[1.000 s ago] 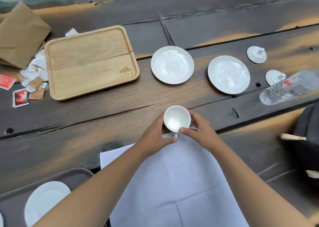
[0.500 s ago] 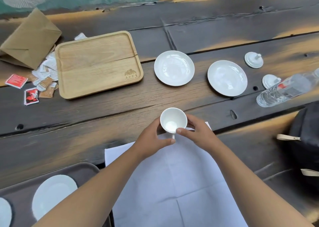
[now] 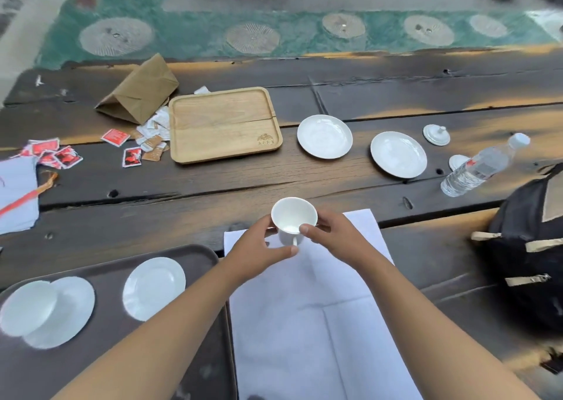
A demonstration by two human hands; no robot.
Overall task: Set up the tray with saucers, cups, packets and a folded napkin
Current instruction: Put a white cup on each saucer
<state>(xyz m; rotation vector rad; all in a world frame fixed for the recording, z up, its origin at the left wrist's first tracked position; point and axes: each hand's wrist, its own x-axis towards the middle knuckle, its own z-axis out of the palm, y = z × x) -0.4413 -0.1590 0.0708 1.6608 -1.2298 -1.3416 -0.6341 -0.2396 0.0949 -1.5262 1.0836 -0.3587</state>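
Both my left hand [image 3: 259, 244] and right hand [image 3: 335, 238] gripped the cup [image 3: 294, 217] over the napkin's [image 3: 320, 323] far edge; cup placement, saucer [image 3: 324, 136] probably needed next.

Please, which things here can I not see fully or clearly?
Head view only.
Cup: its handle and base are mostly hidden by the left hand and right hand.
Lid: half hidden behind the bottle.
Packets: print too small to read.
Backpack: cut off by the right edge.

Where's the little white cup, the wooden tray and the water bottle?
white cup [image 3: 294, 214]: head view, inside wall of its bowl.
wooden tray [image 3: 224, 125]: head view, bare middle of its floor.
water bottle [image 3: 480, 165]: head view, its clear body.
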